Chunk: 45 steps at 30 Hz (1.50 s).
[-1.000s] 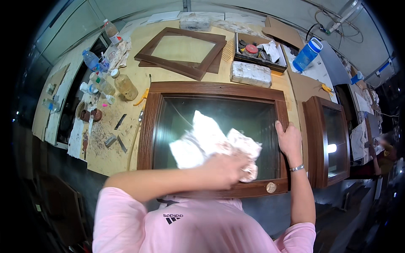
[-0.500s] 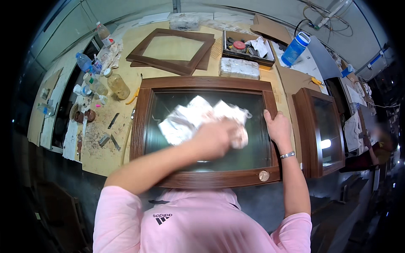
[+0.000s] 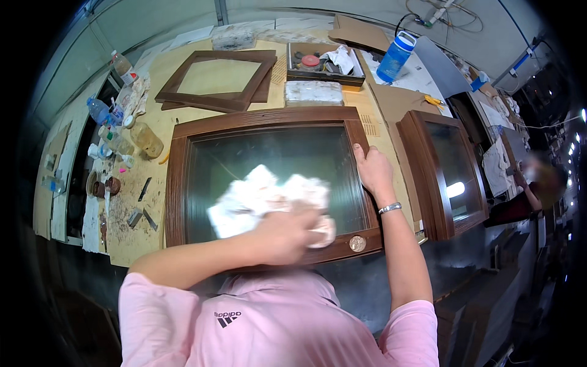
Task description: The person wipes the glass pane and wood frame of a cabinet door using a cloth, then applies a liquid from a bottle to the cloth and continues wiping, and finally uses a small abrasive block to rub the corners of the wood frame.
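A brown wooden cabinet door with a glass pane [image 3: 269, 144] lies in front of me. Low on the glass, close to the door's near rail, my left hand [image 3: 286, 235] is closed around a bunched white cloth [image 3: 244, 199]. The hand and cloth are slightly blurred, and the fingers are partly covered by the cloth's folds. My right hand [image 3: 374, 171] grips the right side of the wooden frame, with the thumb on top and the other fingers hidden over the outer edge. A round disc [image 3: 358, 244] sits at the frame's near right corner.
Stacked brown frames [image 3: 217, 79] lie at the back, beside an open box [image 3: 324, 64] of odds and ends and a wrapped block [image 3: 313, 93]. Bottles [image 3: 145, 137] crowd the left. Another glazed door [image 3: 449, 171] and a blue bottle [image 3: 396, 57] are right. A person [image 3: 538, 189] is farther off.
My left hand has drawn the cloth nearer to me across the glass. The right hand keeps its grip on the frame. The whole view has shifted a little.
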### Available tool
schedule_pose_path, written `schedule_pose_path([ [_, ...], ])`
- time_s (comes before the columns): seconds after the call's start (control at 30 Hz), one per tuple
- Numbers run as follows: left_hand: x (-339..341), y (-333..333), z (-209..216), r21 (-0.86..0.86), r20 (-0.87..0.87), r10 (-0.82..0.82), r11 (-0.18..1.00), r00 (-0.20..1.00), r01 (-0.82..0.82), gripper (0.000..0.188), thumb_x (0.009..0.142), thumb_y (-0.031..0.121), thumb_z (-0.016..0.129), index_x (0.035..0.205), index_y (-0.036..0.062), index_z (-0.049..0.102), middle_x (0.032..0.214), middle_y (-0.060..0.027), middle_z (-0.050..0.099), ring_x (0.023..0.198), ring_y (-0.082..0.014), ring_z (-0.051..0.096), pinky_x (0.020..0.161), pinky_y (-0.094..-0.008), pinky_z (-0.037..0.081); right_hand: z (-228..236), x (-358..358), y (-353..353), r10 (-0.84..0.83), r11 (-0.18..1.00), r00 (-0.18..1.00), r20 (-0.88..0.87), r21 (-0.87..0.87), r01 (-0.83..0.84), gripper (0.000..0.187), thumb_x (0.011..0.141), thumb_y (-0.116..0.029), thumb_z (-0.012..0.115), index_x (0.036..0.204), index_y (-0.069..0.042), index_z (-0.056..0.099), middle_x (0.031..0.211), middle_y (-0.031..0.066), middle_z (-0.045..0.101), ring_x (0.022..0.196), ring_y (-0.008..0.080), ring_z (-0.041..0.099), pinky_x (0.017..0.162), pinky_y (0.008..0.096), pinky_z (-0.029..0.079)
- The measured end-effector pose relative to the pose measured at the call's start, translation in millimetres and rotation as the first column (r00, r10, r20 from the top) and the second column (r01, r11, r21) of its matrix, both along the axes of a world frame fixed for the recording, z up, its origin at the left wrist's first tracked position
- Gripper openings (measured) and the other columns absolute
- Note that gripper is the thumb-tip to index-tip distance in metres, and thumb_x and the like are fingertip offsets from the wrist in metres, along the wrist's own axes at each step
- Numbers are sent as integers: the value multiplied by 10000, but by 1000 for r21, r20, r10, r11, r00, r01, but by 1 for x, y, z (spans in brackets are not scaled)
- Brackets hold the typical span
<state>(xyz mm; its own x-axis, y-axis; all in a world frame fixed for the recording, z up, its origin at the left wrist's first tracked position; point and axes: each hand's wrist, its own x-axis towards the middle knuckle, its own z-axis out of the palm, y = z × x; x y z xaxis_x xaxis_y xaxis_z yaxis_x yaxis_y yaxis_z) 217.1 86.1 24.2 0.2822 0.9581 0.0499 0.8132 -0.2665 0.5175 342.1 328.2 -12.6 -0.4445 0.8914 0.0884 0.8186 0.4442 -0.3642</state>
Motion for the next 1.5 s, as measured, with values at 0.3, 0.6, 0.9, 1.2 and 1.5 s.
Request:
schedule_pose_path([
  [0.3, -168, -106, 40, -109, 790, 534, 606, 301, -788, 212, 900, -7, 586, 1082, -61, 680, 970, -22, 660, 826, -71, 608, 718, -225, 493, 6, -3, -6, -20, 1000, 1000, 17, -19, 20, 555, 991, -447, 476, 921, 82, 627, 842, 313, 667, 843, 466, 660, 778, 518, 517],
  [0.6, -103, 28, 46, 94, 548, 423, 826, 722, -556, 281, 851, 124, 650, 1089, -20, 690, 984, -100, 609, 906, -201, 590, 837, -319, 466, 1, 0, -1, -27, 1000, 997, 71, 5, 27, 559, 995, -459, 461, 914, 69, 624, 847, 310, 669, 828, 472, 659, 763, 529, 519],
  [0.9, -33, 201, -25, 410, -78, 489, 810, 869, -419, 200, 830, 116, 599, 1005, 53, 674, 1048, -148, 578, 960, -341, 617, 790, -452, 517, 6, -2, -6, 0, 999, 1000, 23, -41, 1, 522, 993, -418, 473, 913, 80, 607, 823, 314, 667, 807, 467, 667, 750, 527, 525],
  [1.2, -53, 168, 36, -262, -105, 540, 795, 835, -547, 340, 827, 201, 675, 1143, 76, 693, 991, -157, 665, 913, -344, 651, 797, -423, 498, 8, 6, 0, 55, 994, 998, -40, -95, -58, 472, 992, -370, 488, 946, 88, 591, 795, 317, 665, 809, 467, 667, 758, 521, 516],
  [1.5, -15, 147, 26, -233, -96, 307, 918, 947, -321, 181, 794, 68, 619, 962, 13, 577, 964, -189, 676, 860, -383, 651, 777, -447, 493, 9, 10, 3, 96, 984, 994, -45, -145, -101, 456, 998, -346, 469, 1000, 100, 563, 798, 308, 673, 812, 453, 676, 774, 508, 513],
])
